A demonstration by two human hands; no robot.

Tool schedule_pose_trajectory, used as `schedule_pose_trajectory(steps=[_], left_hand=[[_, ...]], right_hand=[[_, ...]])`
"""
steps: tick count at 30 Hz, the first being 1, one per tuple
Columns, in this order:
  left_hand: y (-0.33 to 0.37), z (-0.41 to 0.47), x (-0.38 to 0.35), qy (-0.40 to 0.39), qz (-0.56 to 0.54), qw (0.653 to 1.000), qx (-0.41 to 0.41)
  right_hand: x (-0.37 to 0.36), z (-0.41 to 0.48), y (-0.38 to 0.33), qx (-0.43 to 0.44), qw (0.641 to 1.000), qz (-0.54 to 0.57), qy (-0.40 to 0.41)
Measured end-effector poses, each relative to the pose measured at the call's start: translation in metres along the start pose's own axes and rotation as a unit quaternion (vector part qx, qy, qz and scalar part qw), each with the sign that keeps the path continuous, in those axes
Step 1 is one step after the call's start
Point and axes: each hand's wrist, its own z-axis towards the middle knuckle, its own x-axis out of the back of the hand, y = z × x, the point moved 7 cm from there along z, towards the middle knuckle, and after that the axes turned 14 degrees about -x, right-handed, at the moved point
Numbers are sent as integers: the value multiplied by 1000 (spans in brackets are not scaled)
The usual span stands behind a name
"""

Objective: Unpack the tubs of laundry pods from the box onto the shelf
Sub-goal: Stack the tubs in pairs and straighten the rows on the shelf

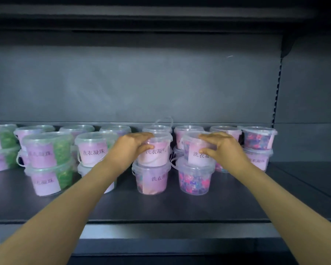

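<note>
The person's left hand [132, 148] grips the upper left tub [158, 154], with the fingers curled over the lid's edge and the thumb pressed against the pink label. This tub stands upright on the lower left tub [153, 179], which is near the middle of the dark shelf [161, 205]. Just beside it, the right hand [222, 148] holds the upper right tub [196, 156] in the same way, fingers over the lid and thumb on the label. That tub leans a little to one side above the lower right tub [195, 180], which is full of pink and blue laundry pods; whether it sits fully on the lid below cannot be told. Both stacks are in the front row. Behind them runs a back row of tubs [187, 130] along the grey back panel [134, 83]. To the left are two-high stacks of green-pod tubs [62, 150], and to the right is another stack of pink-and-blue tubs [258, 139].
</note>
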Motion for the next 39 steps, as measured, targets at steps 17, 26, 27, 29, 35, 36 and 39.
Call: schedule_pose_trajectory(steps=[17, 26, 27, 29, 35, 36, 39], left_hand=[[-25, -38, -26, 107, -148, 967, 178], [-28, -57, -80, 193, -363, 856, 313], [-29, -55, -85, 197, -362, 857, 311], [-35, -54, -97, 204, -356, 860, 304], [-49, -50, -110, 164, -347, 874, 300], [-47, -48, -107, 157, -353, 875, 292], [-42, -45, -103, 141, -410, 862, 265]], right_hand=[[-21, 17, -15, 21, 999, -20, -43], [-42, 22, -102, 117, 990, 37, -64], [-50, 24, -108, 117, 990, 39, -72], [-66, 27, -111, 105, 990, 32, -86], [-80, 31, -100, 76, 992, 74, -64], [-80, 33, -99, 71, 991, 87, -70], [-80, 37, -96, 59, 987, 113, -101]])
